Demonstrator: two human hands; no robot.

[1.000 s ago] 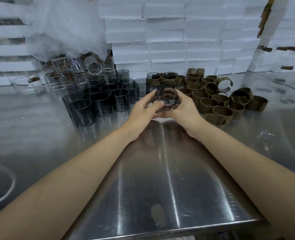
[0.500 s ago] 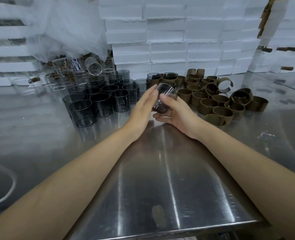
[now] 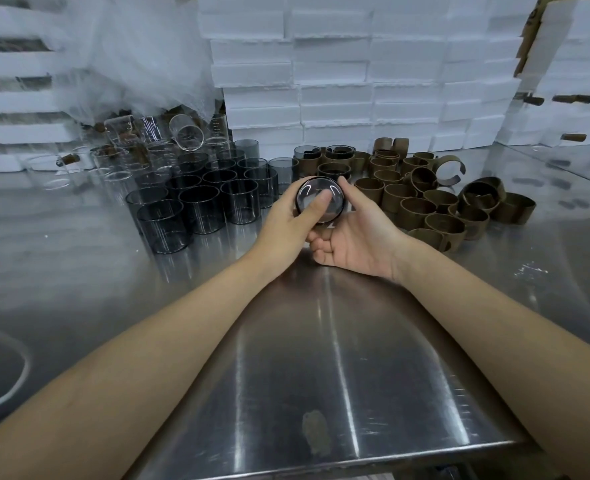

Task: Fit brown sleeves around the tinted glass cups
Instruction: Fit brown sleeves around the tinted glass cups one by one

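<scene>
Left grip [image 3: 284,221] and right grip [image 3: 359,239] both clasp one tinted glass cup [image 3: 335,202], tipped end-on, above table [image 3: 321,341].

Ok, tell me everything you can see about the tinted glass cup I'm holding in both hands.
The tinted glass cup is a short round cylinder of glossy, smoky grey glass with a dark rim. It is tipped on its side, one round end facing the camera, held above the steel table. The left hand grips it from the left, thumb across that end. The right hand, palm up, cradles it from below and the right. Nothing visibly wraps its wall.
</scene>
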